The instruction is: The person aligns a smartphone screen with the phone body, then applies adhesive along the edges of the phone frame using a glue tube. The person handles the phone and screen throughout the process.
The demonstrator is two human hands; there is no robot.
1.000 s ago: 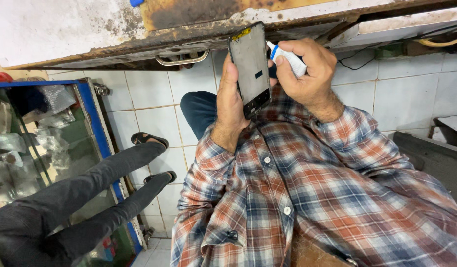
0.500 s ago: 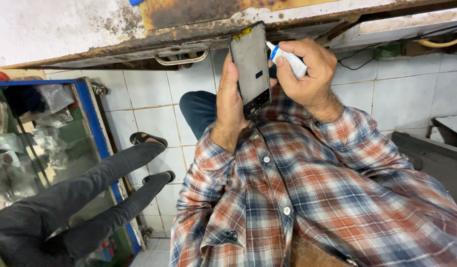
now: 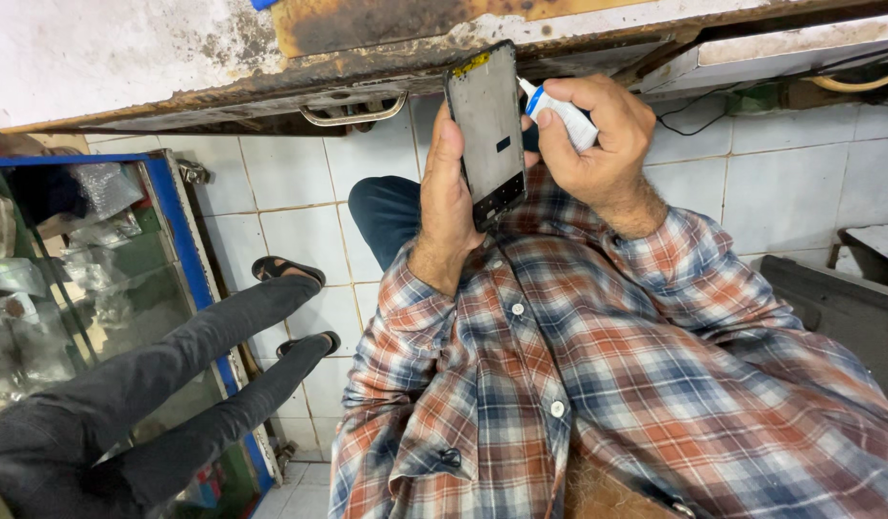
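White plastic, capped by a blue collar, is showing between the fingers of the right hand: they are curling closed around a small tube, its nozzle pointing at the upper right edge of a phone frame. The left hand is gripping that frame upright, thumb lying along its left edge and the remaining fingers wrapping behind it. The frame is a dark grey rectangular panel with a yellow patch at its top corner and a small dark blue rectangle near its middle. Both hands are working just under the front lip of a rusty, stained worktop, beside a metal drawer handle. Plaid sleeves are extending from the wrists. To the left, a blue-framed glass cabinet is holding clear plastic packets, and another person's dark-trousered legs are stretching across the white tiled floor.
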